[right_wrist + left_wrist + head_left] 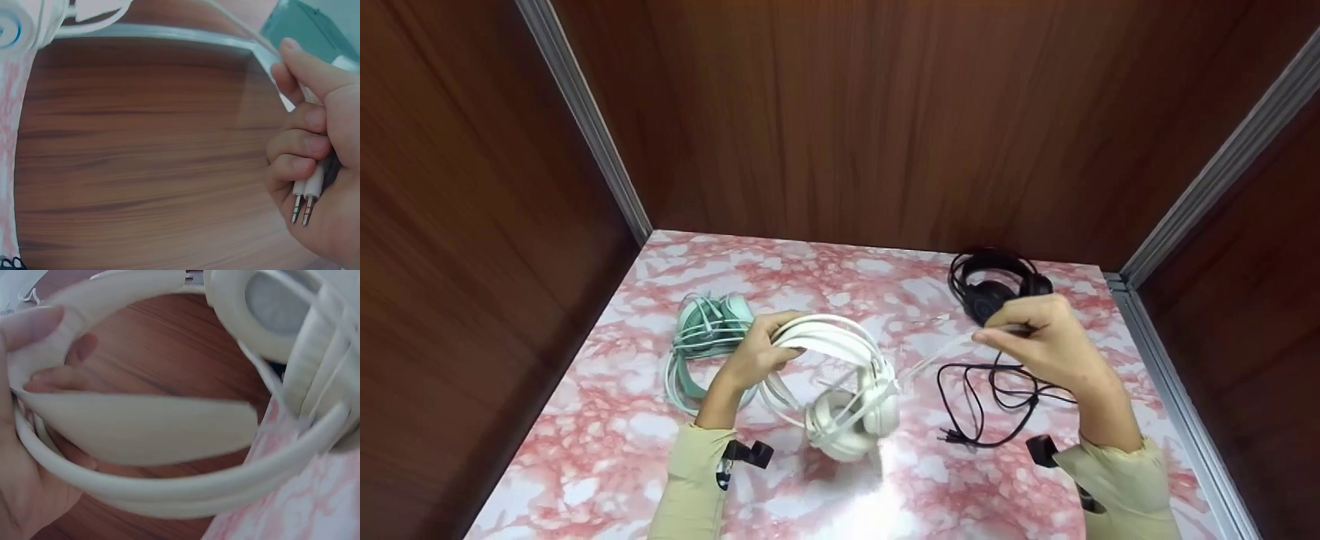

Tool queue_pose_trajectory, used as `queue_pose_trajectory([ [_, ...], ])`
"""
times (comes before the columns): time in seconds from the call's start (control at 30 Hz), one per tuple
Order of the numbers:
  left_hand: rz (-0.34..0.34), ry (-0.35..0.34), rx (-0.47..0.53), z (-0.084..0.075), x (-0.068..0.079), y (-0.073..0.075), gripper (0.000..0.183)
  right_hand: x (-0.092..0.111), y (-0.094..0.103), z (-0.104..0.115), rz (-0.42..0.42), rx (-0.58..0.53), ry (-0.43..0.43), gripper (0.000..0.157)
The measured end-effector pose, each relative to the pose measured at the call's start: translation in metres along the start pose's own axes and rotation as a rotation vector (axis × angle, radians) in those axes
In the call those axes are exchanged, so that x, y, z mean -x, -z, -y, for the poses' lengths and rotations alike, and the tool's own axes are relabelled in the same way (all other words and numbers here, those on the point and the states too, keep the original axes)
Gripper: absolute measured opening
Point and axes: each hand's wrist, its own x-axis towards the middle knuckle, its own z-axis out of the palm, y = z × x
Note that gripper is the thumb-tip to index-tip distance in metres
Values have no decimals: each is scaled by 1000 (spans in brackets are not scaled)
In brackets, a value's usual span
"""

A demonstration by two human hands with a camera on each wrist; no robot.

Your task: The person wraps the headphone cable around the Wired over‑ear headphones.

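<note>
White headphones (pixel 879 409) are held up over the table by my left hand (pixel 754 352), which grips the headband. In the left wrist view the fingers wrap around the band (pixel 140 430), and the ear cups (pixel 275 309) hang at the far end. My right hand (pixel 1050 341) pinches the white cable (pixel 934 358), drawn out from the ear cups toward the right. Two white audio plugs (pixel 306 202) with metal tips poke out below the curled fingers in the right wrist view. Strands of cable lie across the ear cups.
Mint-green headphones (pixel 709 334), wrapped in their cable, lie at the left. Black headphones (pixel 986 296) sit at the back right, their black cable (pixel 982 442) looped in front. Brown wood-grain panels (pixel 847 127) enclose the red-and-white marbled table (pixel 607 442) at the back and sides.
</note>
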Motion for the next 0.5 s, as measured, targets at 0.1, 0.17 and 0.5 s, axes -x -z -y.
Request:
queue_pose_trajectory([
  [0.1,69,-34,215,3,2,-3,46,-7,-1,0,-89,-5,32,22],
  [0.17,127,-81,412,6,3,-5,44,-10,-3,1,-146,-15,20,20],
  [0.5,341,-151,1215,27,8,-23,23,8,-43,-32,-277,-108,-256,14],
])
